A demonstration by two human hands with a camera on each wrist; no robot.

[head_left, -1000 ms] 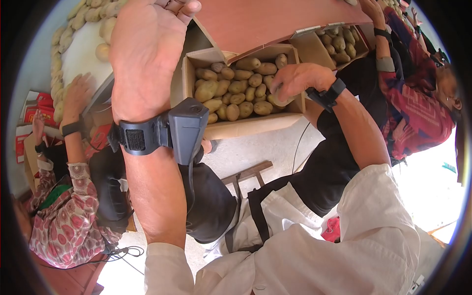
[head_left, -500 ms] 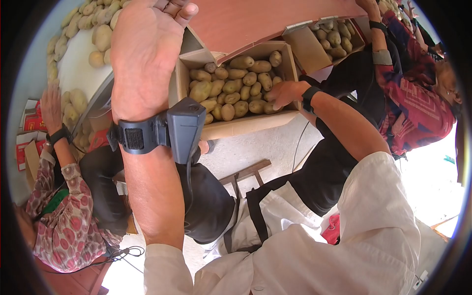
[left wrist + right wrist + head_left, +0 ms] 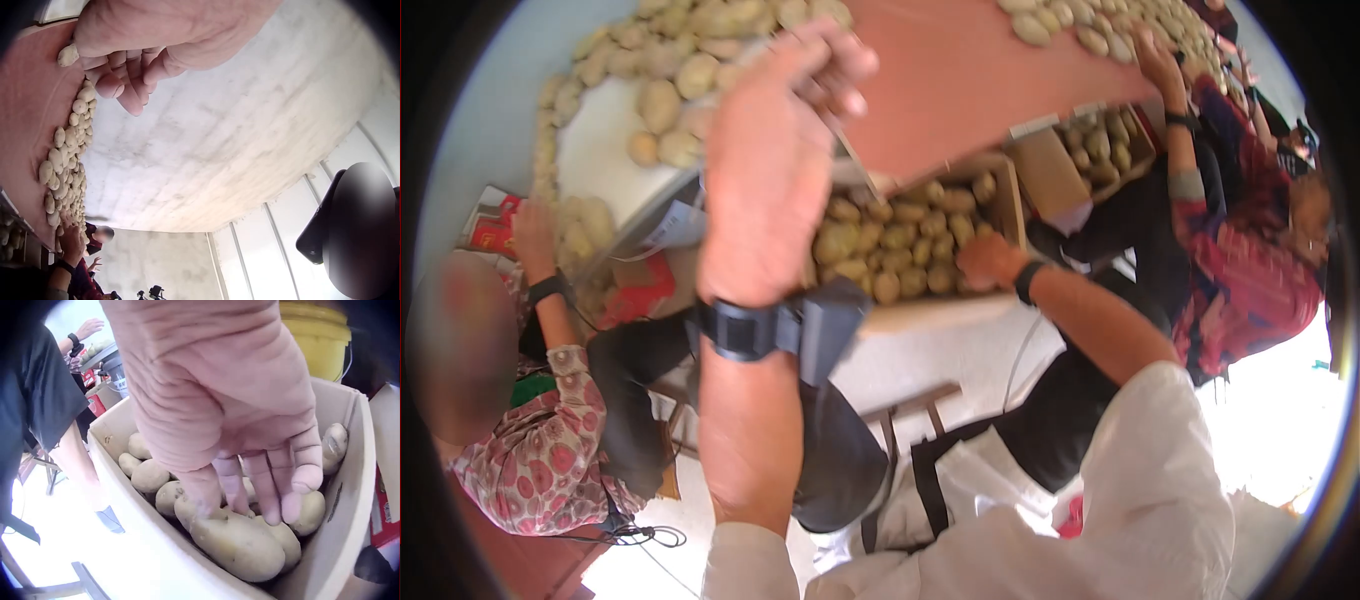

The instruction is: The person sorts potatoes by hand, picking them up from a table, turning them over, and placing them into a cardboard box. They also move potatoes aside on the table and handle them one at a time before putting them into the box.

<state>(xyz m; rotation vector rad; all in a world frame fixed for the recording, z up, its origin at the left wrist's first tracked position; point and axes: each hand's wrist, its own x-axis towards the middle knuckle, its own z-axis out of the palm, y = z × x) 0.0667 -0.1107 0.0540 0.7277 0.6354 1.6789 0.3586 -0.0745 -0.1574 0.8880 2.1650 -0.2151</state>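
My right hand (image 3: 992,262) reaches into the near right part of a cardboard box (image 3: 945,315) filled with potatoes (image 3: 910,240). Seen from the right wrist, the thumb of this hand (image 3: 231,419) lies at the upper end of a large oblong potato (image 3: 240,547), with the fingers on its far side. My left hand (image 3: 770,190) is raised over the table's near edge, its fingers loosely bent and nothing between them. Beyond it in the left wrist view, a single potato (image 3: 67,56) lies on the reddish tabletop (image 3: 31,106).
Potatoes (image 3: 665,110) are heaped at the table's far left. A second box of potatoes (image 3: 1100,150) stands to the right, beside a seated person in a red patterned top (image 3: 1240,270). Another person in a patterned shirt (image 3: 530,470) sits at left. A yellow bucket (image 3: 319,340) stands behind the box.
My right hand has gone down from above the box into its right side among the potatoes. My left hand stays raised, its fingers now turned further in. The head view has shifted, showing more tabletop.
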